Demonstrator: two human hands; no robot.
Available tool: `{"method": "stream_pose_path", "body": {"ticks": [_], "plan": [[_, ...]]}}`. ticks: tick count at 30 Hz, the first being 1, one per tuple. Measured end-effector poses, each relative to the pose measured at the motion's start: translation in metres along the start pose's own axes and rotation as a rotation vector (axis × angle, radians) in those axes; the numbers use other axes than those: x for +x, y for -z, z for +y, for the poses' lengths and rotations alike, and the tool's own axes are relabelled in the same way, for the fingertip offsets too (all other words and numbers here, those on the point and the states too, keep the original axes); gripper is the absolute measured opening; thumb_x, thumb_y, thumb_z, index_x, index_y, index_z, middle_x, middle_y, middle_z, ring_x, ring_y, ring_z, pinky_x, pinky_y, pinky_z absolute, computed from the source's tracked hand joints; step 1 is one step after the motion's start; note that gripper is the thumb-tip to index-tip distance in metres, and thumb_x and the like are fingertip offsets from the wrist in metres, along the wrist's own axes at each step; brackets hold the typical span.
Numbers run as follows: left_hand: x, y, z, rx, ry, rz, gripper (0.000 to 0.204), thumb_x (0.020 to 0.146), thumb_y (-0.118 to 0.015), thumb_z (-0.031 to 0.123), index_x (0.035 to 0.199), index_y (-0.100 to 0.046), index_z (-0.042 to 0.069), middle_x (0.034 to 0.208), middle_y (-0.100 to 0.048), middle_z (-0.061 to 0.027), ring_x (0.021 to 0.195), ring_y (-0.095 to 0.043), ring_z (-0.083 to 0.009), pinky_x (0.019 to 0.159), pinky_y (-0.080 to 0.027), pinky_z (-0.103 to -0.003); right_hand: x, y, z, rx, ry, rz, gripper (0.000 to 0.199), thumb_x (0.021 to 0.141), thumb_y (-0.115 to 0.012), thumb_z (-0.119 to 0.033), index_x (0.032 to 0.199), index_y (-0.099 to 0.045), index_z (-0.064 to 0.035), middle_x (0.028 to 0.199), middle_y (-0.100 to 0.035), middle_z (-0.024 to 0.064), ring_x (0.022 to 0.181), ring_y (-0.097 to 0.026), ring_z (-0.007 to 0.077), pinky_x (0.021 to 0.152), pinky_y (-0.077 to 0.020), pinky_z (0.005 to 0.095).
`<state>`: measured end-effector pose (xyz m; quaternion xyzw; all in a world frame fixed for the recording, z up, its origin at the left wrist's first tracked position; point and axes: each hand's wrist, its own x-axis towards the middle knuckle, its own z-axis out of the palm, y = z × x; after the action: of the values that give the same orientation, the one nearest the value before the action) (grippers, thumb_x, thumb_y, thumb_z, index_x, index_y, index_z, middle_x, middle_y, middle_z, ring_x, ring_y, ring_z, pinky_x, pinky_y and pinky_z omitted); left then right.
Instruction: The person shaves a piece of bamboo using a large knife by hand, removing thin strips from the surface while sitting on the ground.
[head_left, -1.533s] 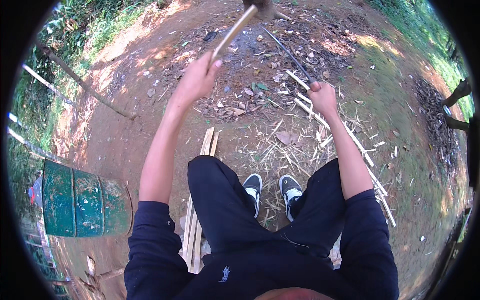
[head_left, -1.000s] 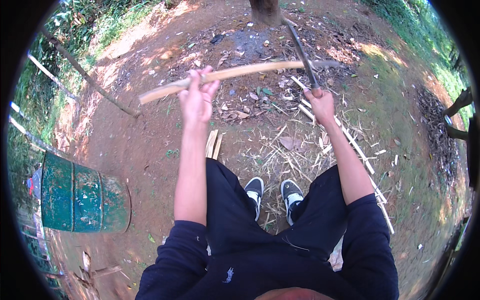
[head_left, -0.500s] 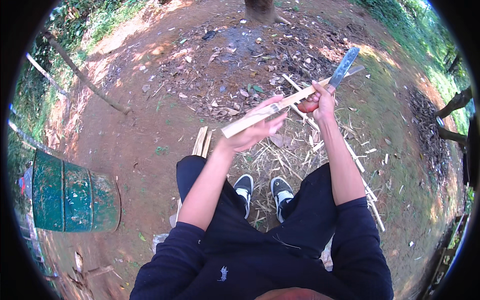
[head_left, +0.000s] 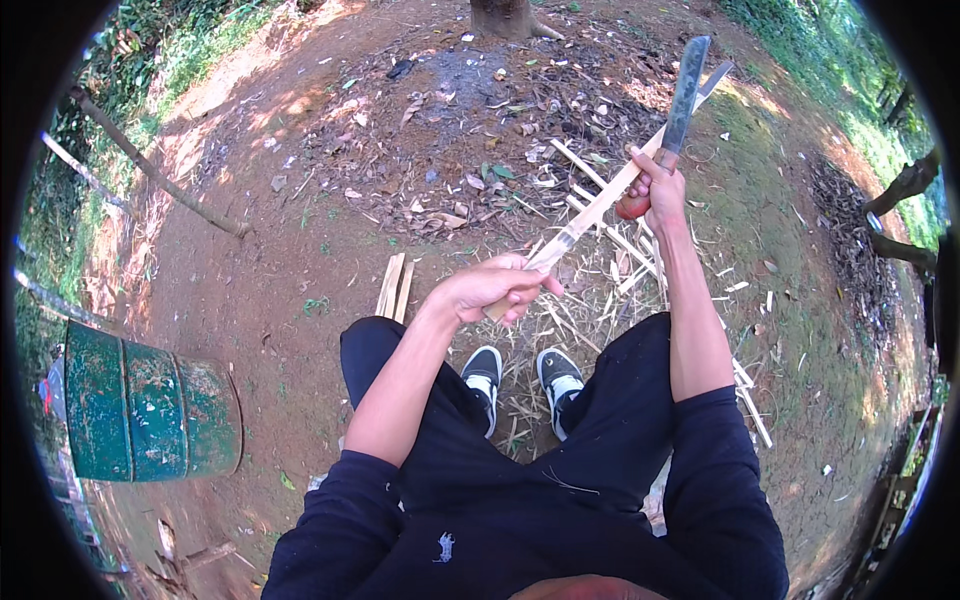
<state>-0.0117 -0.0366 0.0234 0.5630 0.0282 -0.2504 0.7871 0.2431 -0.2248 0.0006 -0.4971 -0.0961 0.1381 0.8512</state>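
Gripping the near end of a long, flat strip of pale wood [head_left: 600, 207], the left hand [head_left: 490, 288] is wrapped closed ahead of the knees [head_left: 375, 355], its palm out of sight. The strip slants away rightward to the right hand [head_left: 656, 195], which is clamped on the reddish handle [head_left: 632, 207] of a broad, dark-bladed machete [head_left: 686, 98], fingers against the wood; how firmly they press is hard to make out. Beyond, the blade hides part of the strip. Farthest, a brown tree trunk [head_left: 503, 18] is cut off by the upper edge.
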Motion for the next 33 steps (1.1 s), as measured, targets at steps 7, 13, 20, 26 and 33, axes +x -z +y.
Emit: {"method": "stream_pose_path", "body": {"ticks": [7,13,20,26,33], "plan": [[-0.003,-0.011,0.005,-0.160,-0.144,0.063,0.027,0.106,-0.042,0.024,0.094,-0.052,0.002,0.059,-0.039,0.0070,0.038,-0.035,-0.0003,0.031,-0.030,-0.018,-0.006,-0.004,0.000,-0.550,0.127,0.110,0.031,0.088,-0.074,-0.028,0.074,-0.058,-0.0061,0.056,-0.049,-0.0037,0.044,-0.044,0.0087,0.043,-0.0353,0.0303],[0.011,-0.001,-0.011,-0.011,-0.226,0.267,0.020,0.105,-0.044,0.020,0.095,-0.049,0.003,0.060,-0.037,0.0075,0.038,-0.033,-0.0004,0.032,-0.026,-0.019,-0.045,-0.042,0.010,-1.060,0.486,-0.145,0.030,0.084,-0.073,-0.026,0.068,-0.059,-0.0051,0.056,-0.057,0.0032,0.047,-0.054,0.0177,0.048,-0.0399,0.0385],[0.010,0.015,-0.010,-0.140,-0.338,0.380,0.017,0.105,-0.043,0.020,0.099,-0.046,0.004,0.063,-0.037,0.0068,0.040,-0.034,-0.0014,0.033,-0.028,-0.020,-0.085,-0.079,0.025,-1.488,0.830,-0.470,0.013,0.079,-0.066,-0.019,0.077,-0.059,-0.0081,0.062,-0.064,0.0120,0.053,-0.063,0.0330,0.051,-0.0508,0.0440],[-0.003,0.021,-0.009,-0.062,-0.401,0.448,0.019,0.106,-0.041,0.022,0.097,-0.045,0.005,0.061,-0.036,0.0064,0.039,-0.034,-0.0035,0.033,-0.029,-0.022,-0.089,-0.087,0.042,-1.542,0.810,-0.498,0.013,0.076,-0.066,-0.018,0.076,-0.057,-0.0083,0.061,-0.064,0.0126,0.053,-0.063,0.0330,0.049,-0.0498,0.0452],[-0.004,0.010,-0.003,0.061,-0.443,0.444,0.021,0.107,-0.039,0.024,0.098,-0.044,0.005,0.059,-0.035,0.0059,0.038,-0.031,-0.0043,0.033,-0.028,-0.023,-0.049,-0.066,0.049,-1.445,0.960,-0.413,0.014,0.077,-0.063,-0.016,0.072,-0.053,-0.0077,0.055,-0.059,0.0102,0.048,-0.062,0.0290,0.047,-0.0494,0.0433]]}}
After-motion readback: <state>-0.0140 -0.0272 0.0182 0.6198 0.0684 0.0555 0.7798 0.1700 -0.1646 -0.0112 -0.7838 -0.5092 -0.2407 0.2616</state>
